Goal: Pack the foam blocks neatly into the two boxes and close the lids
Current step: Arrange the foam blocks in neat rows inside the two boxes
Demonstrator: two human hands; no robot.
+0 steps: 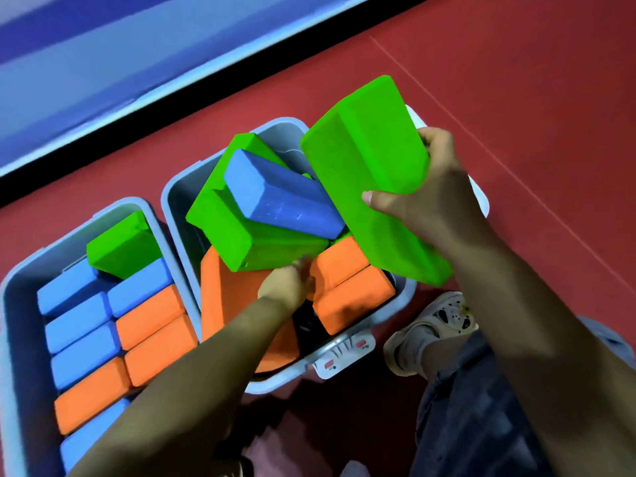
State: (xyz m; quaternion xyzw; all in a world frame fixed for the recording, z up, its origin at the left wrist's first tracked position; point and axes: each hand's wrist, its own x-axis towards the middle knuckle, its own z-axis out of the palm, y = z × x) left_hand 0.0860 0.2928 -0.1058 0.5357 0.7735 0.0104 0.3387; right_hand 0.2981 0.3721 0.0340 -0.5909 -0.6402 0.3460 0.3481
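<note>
Fingers (pixel 373 197) of the right hand (pixel 430 201) grip a big green block (pixel 368 173) held up over the right box (pixel 172 201). That box holds a messy pile: a blue block (pixel 278 197) on another green block (pixel 241 228), with orange blocks (pixel 351 294) below. The left hand (pixel 285 287) reaches in there; it is blurry, so I cannot tell its grip. The left box (pixel 20 304) sits on the red floor (pixel 516 80), with blue and orange blocks in neat rows.

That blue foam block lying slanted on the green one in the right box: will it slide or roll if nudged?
The blue foam block probably slides rather than rolls: its faces are flat. It rests tilted on a slanted green foam block, so a nudge may shift it. It likely stays stiff, as its edges look straight.
</note>
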